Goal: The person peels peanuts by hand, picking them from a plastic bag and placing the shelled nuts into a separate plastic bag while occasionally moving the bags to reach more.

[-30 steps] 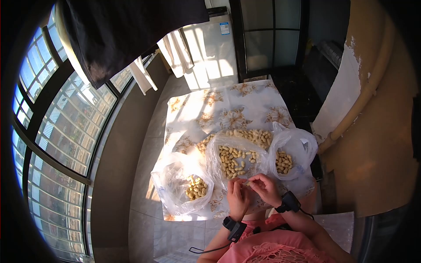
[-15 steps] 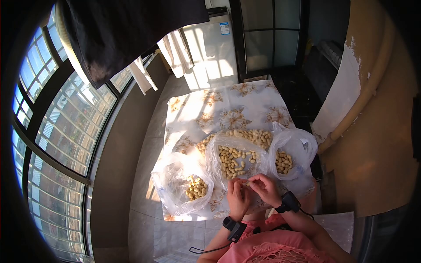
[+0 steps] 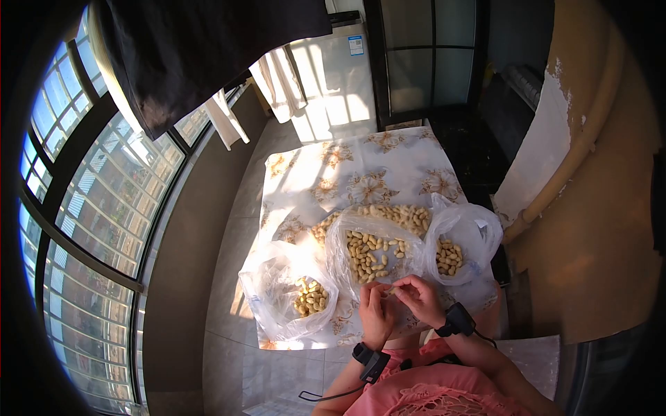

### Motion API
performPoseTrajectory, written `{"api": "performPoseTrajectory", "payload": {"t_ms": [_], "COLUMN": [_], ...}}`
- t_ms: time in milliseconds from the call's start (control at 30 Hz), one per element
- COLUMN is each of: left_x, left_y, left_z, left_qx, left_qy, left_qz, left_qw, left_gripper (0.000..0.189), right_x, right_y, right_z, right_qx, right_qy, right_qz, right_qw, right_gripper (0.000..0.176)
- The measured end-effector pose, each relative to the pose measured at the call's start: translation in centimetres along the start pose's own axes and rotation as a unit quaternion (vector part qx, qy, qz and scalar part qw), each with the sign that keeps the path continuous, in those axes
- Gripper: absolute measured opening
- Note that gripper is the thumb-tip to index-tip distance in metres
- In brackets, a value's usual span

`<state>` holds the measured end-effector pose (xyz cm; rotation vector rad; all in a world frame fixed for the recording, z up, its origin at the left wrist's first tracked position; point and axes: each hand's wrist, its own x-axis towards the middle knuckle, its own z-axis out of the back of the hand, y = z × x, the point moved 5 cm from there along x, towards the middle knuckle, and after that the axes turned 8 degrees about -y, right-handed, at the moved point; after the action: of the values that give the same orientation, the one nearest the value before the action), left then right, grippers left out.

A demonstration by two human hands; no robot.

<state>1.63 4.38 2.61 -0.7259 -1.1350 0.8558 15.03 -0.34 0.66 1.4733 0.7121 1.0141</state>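
Note:
My left hand (image 3: 376, 315) and my right hand (image 3: 420, 301) meet at the near edge of the table, fingers closed in a pinch. Between their fingertips is a small pale peanut (image 3: 390, 291), mostly covered by the fingers. Just beyond them lies the middle clear plastic bag (image 3: 338, 243), with shelled-looking or whole peanuts (image 3: 362, 258) inside; more peanuts (image 3: 399, 215) show at its back. A left plastic bag (image 3: 267, 305) holds a small heap of peanuts (image 3: 310, 298). Another plastic bag (image 3: 488, 232), on the right, contains peanuts (image 3: 449, 257) too.
The table has a white flowered cloth (image 3: 371, 187). Barred windows (image 3: 97, 229) run along the left, and dark cloth (image 3: 208, 55) hangs above. A white appliance (image 3: 333, 83) stands behind the table. A pipe (image 3: 565, 173) runs down the right wall.
Both hands stay in nearly the same place, with only a slight shift of the fingers around the peanut. The bags have not moved.

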Motion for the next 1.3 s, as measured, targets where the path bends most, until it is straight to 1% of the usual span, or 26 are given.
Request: {"api": "performPoseTrajectory", "payload": {"t_ms": [267,333,433,533,1300], "left_x": [-0.09,-0.08,-0.04,-0.03,-0.1], "left_y": [0.32,0.3,0.17,0.13,0.33], "left_z": [-0.12,-0.11,-0.09,-0.07,-0.15], "left_qx": [-0.009,-0.009,-0.001,-0.009,-0.012], "left_qy": [-0.004,-0.003,-0.003,0.0,0.005], "left_qz": [0.006,0.007,0.001,0.006,0.004], "left_qw": [1.0,1.0,1.0,1.0,1.0], "left_gripper": [0.036,0.036,0.036,0.036,0.034], "right_x": [-0.02,-0.07,0.03,0.0,-0.02], "right_y": [0.16,0.01,0.02,-0.1,0.18], "right_z": [-0.03,0.02,-0.02,-0.01,-0.01], "right_qx": [0.007,0.013,0.005,0.006,0.017], "right_qy": [0.002,-0.003,0.004,0.004,-0.002], "right_qz": [-0.002,-0.025,-0.003,-0.002,-0.018], "right_qw": [1.0,1.0,1.0,1.0,1.0], "right_gripper": [0.015,0.015,0.015,0.014,0.014]}}
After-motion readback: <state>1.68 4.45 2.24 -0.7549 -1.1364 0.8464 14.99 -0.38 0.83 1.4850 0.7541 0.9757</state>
